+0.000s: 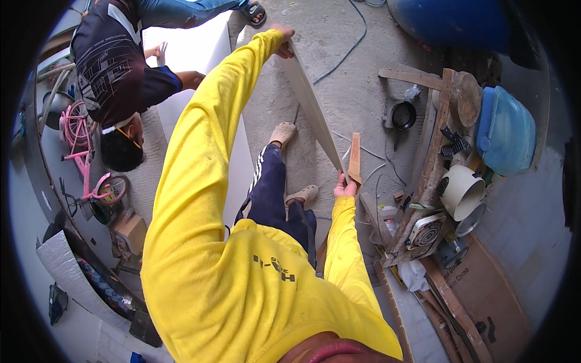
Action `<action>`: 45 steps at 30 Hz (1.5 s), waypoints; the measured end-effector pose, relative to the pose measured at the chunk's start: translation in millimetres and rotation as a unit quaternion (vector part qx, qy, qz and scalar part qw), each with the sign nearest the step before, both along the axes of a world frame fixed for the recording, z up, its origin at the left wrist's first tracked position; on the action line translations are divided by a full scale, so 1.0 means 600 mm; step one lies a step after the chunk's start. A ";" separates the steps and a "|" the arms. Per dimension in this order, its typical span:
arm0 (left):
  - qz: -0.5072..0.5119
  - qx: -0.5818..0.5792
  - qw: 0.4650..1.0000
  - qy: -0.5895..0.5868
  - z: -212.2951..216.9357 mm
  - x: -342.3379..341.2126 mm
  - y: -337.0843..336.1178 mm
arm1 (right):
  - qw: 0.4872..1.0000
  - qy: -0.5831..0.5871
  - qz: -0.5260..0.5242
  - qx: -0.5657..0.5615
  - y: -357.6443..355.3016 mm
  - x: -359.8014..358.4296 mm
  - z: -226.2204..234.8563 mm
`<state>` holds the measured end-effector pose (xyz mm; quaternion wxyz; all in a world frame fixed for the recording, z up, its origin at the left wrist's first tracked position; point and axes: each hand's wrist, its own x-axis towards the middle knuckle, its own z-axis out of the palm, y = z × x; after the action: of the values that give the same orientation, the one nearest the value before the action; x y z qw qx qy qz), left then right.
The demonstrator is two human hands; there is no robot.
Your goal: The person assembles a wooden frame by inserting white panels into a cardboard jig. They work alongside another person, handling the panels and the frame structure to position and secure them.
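Observation:
A long, thin grey-beige board (314, 115) slants across the middle of the head view, raised off the floor. My left hand (283, 41) is closed around its far end. My right hand (345, 186) grips the near end, with the thumb and fingers on the edge. Right at that hand, a brown wood-coloured piece (354, 158) stands up beside the board. I cannot tell whether my right hand also holds it. A large white sheet (239, 142) lies to the left, partly hidden behind my yellow left sleeve.
A co-worker (121, 66) bends over the white sheet at the far left. A pink bicycle (85, 163) stands at the left. On the right, a rough wooden bench (423, 163) bears a cream pot (463, 192) and a stove (425, 232). A dark pan (403, 115) and cables lie on the floor.

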<state>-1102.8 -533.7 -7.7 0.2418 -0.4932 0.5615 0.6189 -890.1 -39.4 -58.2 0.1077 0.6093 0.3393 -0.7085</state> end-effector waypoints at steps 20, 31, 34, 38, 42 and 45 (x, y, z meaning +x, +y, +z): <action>-0.114 -0.073 0.990 -0.037 0.016 -0.077 0.033 | 1.000 0.006 -0.016 -0.009 0.047 -0.078 -0.020; 0.004 -0.050 0.998 -0.027 -0.044 -0.041 -0.008 | 1.000 0.003 0.022 0.020 0.003 -0.038 -0.003; 0.029 -0.068 0.997 -0.026 -0.028 -0.033 -0.009 | 1.000 -0.009 0.010 -0.001 -0.016 -0.032 0.012; 0.048 -0.082 0.995 -0.019 -0.034 -0.020 -0.028 | 0.999 -0.019 0.031 -0.018 -0.027 -0.032 0.015; 0.034 -0.080 0.996 -0.024 -0.031 -0.013 -0.028 | 0.996 -0.060 0.061 -0.009 -0.049 -0.032 0.043; 0.023 -0.096 0.995 -0.029 -0.039 -0.009 -0.030 | 0.977 -0.129 0.158 -0.068 -0.045 -0.039 0.073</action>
<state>-1107.9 -551.9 -31.1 0.1949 -0.5449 0.5995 0.5529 -913.7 -66.7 -14.2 0.3025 0.6253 0.3654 -0.6197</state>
